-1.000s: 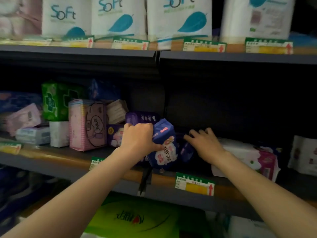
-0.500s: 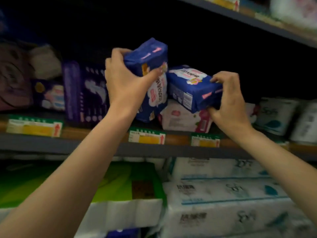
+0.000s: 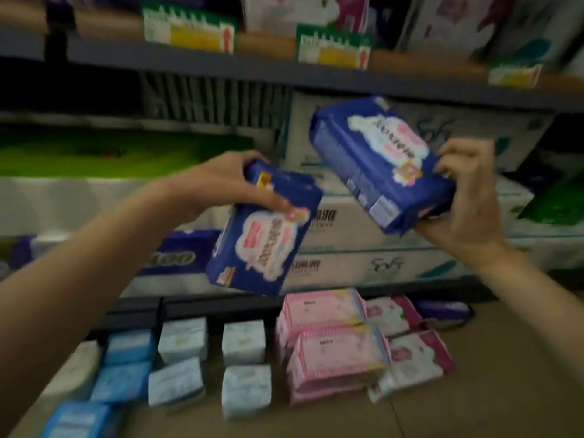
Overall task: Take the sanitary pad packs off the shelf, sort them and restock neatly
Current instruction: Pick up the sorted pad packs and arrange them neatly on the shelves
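While both hands grip — two dark blue pad packs [image 3: 379, 159], pink-and-white cloud labels, tilted.

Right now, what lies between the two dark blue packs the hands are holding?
Nothing, in the head view: left pack and right pack are apart, with only white shelf packs behind the gap.

left hand [image 3: 221, 181]: fingers gripping | right hand [image 3: 467, 197]: fingers gripping

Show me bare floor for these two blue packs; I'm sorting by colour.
Bare floor lies right of the white-and-magenta packs, and some in front of the pink packs. A narrow strip separates the pink packs from the pale blue packs. The left is crowded.
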{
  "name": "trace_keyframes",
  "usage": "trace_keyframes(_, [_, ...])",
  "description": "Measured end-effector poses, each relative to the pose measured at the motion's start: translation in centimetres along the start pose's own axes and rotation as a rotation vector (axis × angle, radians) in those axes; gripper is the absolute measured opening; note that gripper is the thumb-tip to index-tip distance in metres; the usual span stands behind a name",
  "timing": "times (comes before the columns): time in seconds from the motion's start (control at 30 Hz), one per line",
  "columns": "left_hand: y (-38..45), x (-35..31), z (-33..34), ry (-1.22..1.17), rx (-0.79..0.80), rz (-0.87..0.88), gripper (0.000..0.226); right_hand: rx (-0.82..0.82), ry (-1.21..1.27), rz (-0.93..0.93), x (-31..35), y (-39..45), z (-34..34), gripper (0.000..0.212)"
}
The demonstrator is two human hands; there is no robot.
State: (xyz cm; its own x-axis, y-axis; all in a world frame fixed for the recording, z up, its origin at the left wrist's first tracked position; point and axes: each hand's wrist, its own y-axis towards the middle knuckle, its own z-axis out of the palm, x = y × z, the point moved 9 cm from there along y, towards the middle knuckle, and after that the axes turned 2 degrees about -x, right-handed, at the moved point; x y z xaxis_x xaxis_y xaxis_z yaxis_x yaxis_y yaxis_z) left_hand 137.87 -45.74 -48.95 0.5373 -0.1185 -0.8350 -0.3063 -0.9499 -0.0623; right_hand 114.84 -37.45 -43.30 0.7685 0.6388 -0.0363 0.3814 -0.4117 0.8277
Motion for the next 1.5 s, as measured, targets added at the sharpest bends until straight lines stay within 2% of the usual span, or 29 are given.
trace_keyframes(0.13, [0.6,9.3,6.6,0.012,0.051,-0.232,0.046,0.195,0.055,-0.008,0.5,-9.7,5.9,0.055])
trace_keyframes(0.2, [0.5,13.4,9.9,0.032,0.072,-0.338,0.047,0.359,0.047,0.087,-0.6,-15.1,9.3,0.071])
trace_keyframes(0.27, [0.3,16.3,12.4,0.010,0.045,-0.387,0.046,0.526,0.030,0.166,-1.5,-20.0,12.0,0.078])
trace_keyframes(0.37, [0.0,18.4,15.1,-0.099,-0.025,-0.425,0.041,0.794,-0.005,0.233,-2.4,-25.3,14.5,0.066])
trace_keyframes(0.47, [0.5,18.3,17.0,-0.188,-0.001,-0.454,0.040,1.029,0.067,0.342,-3.4,-28.2,14.3,0.058])
trace_keyframes(0.53, [1.0,17.8,17.8,-0.226,0.020,-0.446,0.041,1.047,0.121,0.445,-4.4,-27.9,13.6,0.052])
trace_keyframes(0.63, [1.4,17.7,18.3,-0.257,0.006,-0.413,0.051,0.921,0.169,0.793,-6.5,-26.0,13.1,0.037])
trace_keyframes(0.73, [1.1,18.3,18.4,-0.323,-0.012,-0.412,0.046,0.891,0.253,1.163,-6.6,-26.3,15.2,0.047])
trace_keyframes(0.8, [0.7,18.7,18.1,-0.332,-0.011,-0.421,0.037,0.959,0.285,1.277,-5.5,-27.2,17.4,0.058])
trace_keyframes(0.93, [0.4,18.7,16.6,-0.306,-0.037,-0.406,0.033,1.061,0.186,1.263,-4.3,-27.3,19.0,0.075])
trace_keyframes(1.07, [0.3,18.2,15.8,-0.279,-0.061,-0.380,0.035,1.066,0.033,1.170,-3.3,-26.2,18.6,0.097])
trace_keyframes(1.13, [0.8,18.0,15.1,-0.231,-0.095,-0.347,0.037,1.013,-0.116,0.992,-2.4,-24.3,18.2,0.099])
trace_keyframes(1.2, [1.3,17.3,14.2,-0.121,-0.143,-0.301,0.055,0.932,-0.369,0.702,-1.7,-21.7,17.5,0.091])
trace_keyframes(1.23, [1.6,17.0,13.9,-0.057,-0.168,-0.279,0.060,0.893,-0.442,0.616,-1.5,-21.0,17.1,0.086])
trace_keyframes(1.33, [2.2,15.8,14.1,0.045,-0.169,-0.202,0.052,0.998,-0.416,0.685,-2.4,-22.3,17.1,0.084])
trace_keyframes(1.43, [2.3,15.1,14.5,0.093,-0.120,-0.160,0.072,1.153,-0.289,0.768,-2.9,-25.0,17.5,0.089])
trace_keyframes(1.5, [2.0,15.0,14.5,0.111,-0.099,-0.131,0.073,1.125,-0.201,0.790,-3.6,-25.6,17.4,0.089])
